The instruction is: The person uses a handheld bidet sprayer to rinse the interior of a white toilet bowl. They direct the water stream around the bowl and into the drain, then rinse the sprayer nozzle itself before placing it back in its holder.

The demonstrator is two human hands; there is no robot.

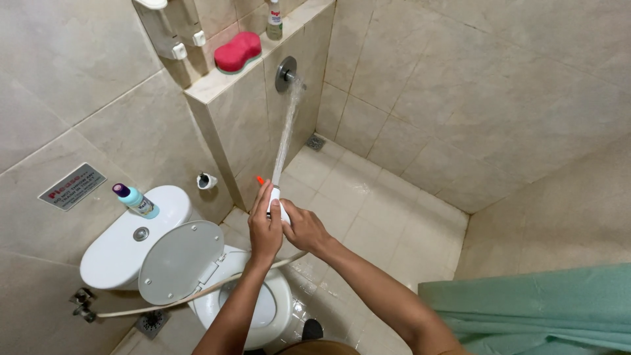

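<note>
White plastic in both hands — the spray nozzle (277, 200) sits above the open toilet bowl (279, 314), aimed up at the wall, and a jet of water (286, 131) shoots from it onto the round metal fitting (285, 73) on the tiled ledge wall. Left hand (264, 227) wraps the nozzle, fingers curled tight round it; right hand (303, 229) clamps on from the other side, fingers closed over the body. Its hose (197, 294) trails across the raised lid (179, 261) toward the wall valve (82, 304) — a red sponge (237, 51) rests on the ledge's top edge
</note>
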